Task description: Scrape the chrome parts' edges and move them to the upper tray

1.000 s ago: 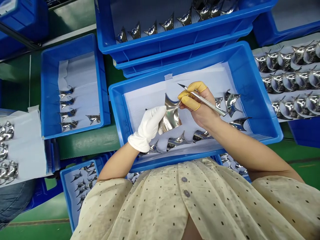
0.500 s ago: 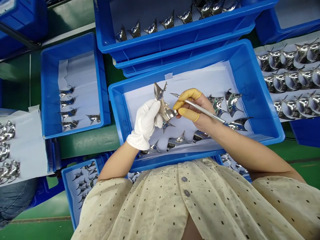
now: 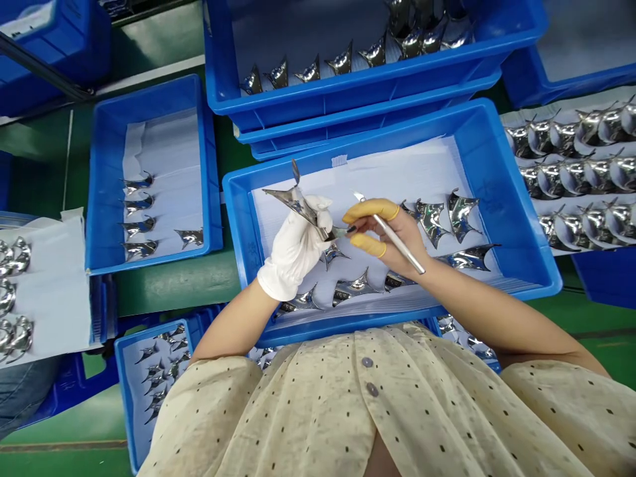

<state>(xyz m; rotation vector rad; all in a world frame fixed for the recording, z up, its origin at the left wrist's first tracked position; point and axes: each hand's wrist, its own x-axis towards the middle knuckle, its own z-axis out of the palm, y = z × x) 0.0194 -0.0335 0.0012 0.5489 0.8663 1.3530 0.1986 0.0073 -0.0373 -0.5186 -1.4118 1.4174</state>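
My left hand (image 3: 301,244), in a white glove, is closed around a shiny curved metal part (image 3: 297,199) with pointed ends, held tilted above the blue tray. My right hand (image 3: 385,232), with yellow finger cots on the thumb and a finger, grips a slim silver craft knife (image 3: 399,245). Its blade points up and left, apart from the part. The right fingertips are close to the part's lower right end; I cannot tell if they touch it. Beneath both hands is a paper-lined blue tray (image 3: 517,199) with several similar metal parts (image 3: 464,213) lying along its right and near sides.
Stacked blue trays (image 3: 372,99) with a row of metal parts stand behind. To the left sits a smaller blue tray (image 3: 211,199) with several parts. Rows of shiny parts (image 3: 561,138) lie on paper at the right. A person's leg (image 3: 30,394) shows at the lower left.
My left hand has turned the metal part, so it now lies edge-on and points up and left. The knife has swung steeper in my right hand. The view has shifted slightly.
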